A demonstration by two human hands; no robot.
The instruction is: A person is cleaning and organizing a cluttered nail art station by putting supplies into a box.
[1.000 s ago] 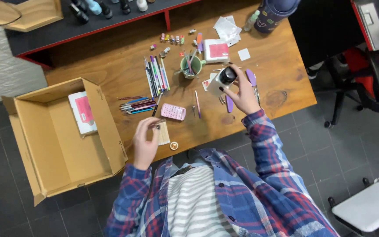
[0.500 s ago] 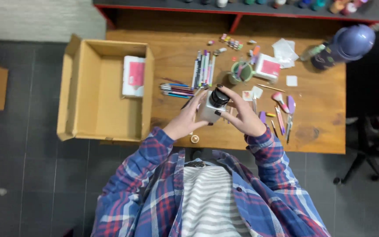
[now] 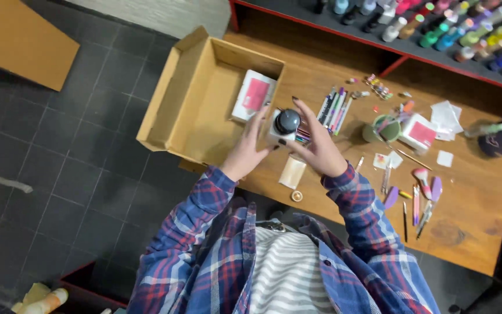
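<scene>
Cardboard, an open box [image 3: 201, 102], lies at the left end of the wooden table [image 3: 477, 215] with a white-and-pink packet [image 3: 253, 96] inside. Just right of it, the left hand [image 3: 245, 152] and right hand [image 3: 319, 148] hold a small white jar with a dark lid [image 3: 286, 125] between them above the table edge, fingers spread and pressed on its sides. Behind it lie pens [image 3: 335, 107]; further right a green cup [image 3: 381, 129], then brushes [image 3: 422, 197].

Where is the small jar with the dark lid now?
In the head view, the jar is held between the left hand and right hand, above the table edge beside the open cardboard box.
</scene>
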